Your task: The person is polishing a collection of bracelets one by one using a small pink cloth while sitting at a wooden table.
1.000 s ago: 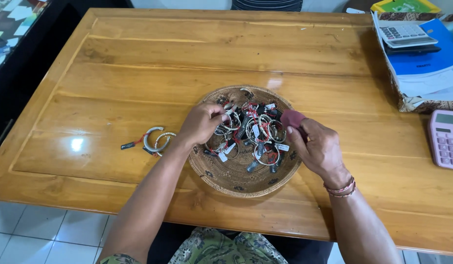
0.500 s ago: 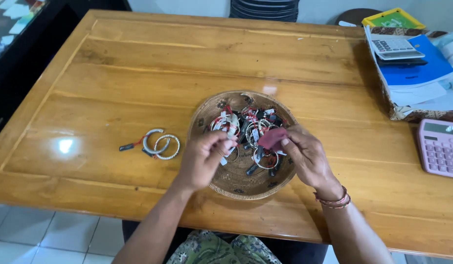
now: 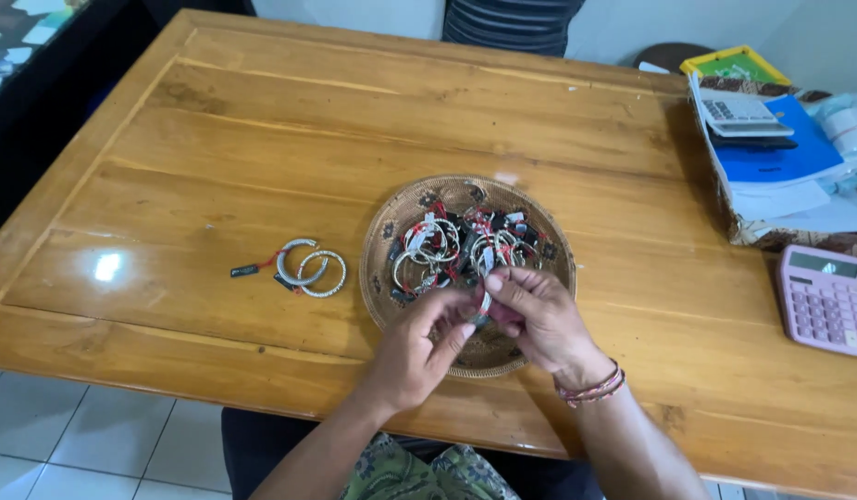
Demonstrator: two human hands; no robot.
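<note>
A round woven tray (image 3: 382, 268) on the wooden table (image 3: 262, 139) holds a pile of several silver bangles (image 3: 447, 245) with red strings and small dark tags. Over the tray's near side my left hand (image 3: 419, 347) and my right hand (image 3: 535, 315) meet, both pinching one silver bangle (image 3: 482, 306) between their fingertips. A beaded bracelet sits on my right wrist. Two more bangles (image 3: 308, 267) with a dark tag lie on the table left of the tray.
A pink calculator (image 3: 825, 298) lies at the right edge. Behind it, a box holds blue books, papers and a grey calculator (image 3: 739, 111). A person in a striped shirt (image 3: 512, 23) sits at the far side. Tiled floor shows below the near edge.
Both hands drew back from the pile toward the tray's near side and came together on one bangle. The dark red thing earlier in my right hand is no longer seen.
</note>
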